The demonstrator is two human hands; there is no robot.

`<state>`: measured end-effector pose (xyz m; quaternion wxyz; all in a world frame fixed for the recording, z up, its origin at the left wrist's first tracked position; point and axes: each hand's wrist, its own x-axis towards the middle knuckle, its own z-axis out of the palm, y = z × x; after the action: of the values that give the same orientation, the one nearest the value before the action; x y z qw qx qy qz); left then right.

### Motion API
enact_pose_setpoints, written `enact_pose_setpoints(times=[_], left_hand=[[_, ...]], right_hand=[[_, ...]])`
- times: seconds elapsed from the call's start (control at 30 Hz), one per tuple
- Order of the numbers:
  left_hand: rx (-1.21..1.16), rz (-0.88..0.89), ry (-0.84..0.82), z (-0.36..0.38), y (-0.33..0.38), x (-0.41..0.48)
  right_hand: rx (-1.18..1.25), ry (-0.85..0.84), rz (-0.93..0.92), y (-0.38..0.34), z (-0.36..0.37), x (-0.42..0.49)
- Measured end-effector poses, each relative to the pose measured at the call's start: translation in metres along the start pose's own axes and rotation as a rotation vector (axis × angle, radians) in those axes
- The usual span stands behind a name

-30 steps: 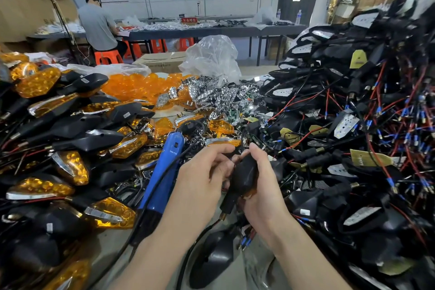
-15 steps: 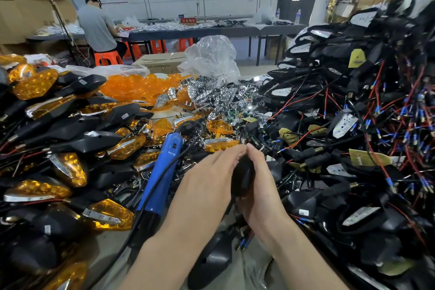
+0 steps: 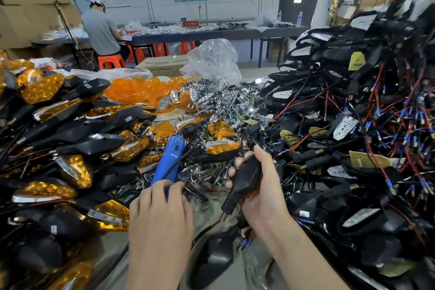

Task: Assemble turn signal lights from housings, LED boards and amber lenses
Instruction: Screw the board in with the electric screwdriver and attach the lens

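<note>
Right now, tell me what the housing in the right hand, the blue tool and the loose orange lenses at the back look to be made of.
Black housing: seemingly matte moulded plastic, with dull, soft highlights; a brass-coloured, probably metal tip on its stem.
Blue tool: likely glossy hard plastic, with a smooth sheen along its body.
Orange lenses: translucent amber plastic, glowing where light passes through, with a faceted surface.
</note>
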<state>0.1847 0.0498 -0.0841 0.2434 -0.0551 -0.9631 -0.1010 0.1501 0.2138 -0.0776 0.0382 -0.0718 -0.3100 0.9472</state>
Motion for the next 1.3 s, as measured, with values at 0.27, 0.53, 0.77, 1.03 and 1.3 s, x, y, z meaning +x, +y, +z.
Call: enact_pose_setpoints(times=[0.27, 0.53, 0.77, 1.03, 1.3], left_hand=[[0.314, -0.080, -0.133, 0.008, -0.001, 0.004], [0.129, -0.251, -0.114, 0.014, 0.000, 0.037], [-0.575, -0.354, -0.071, -0.005, -0.027, 0.064], [-1.987, -0.546, 0.124, -0.072, -0.017, 0.107], [-1.864, -0.500, 0.031, -0.061, -0.014, 0.114]], right_hand=[[-0.023, -0.004, -0.006, -0.001, 0.000, -0.001], [-0.025, 0.016, 0.015, -0.003, -0.001, -0.003], [-0.022, -0.012, 0.011, -0.004, 0.000, -0.003], [-0.047, -0.018, 0.007, -0.004, 0.001, -0.003], [-0.043, -0.098, 0.014, -0.001, 0.000, -0.002]])
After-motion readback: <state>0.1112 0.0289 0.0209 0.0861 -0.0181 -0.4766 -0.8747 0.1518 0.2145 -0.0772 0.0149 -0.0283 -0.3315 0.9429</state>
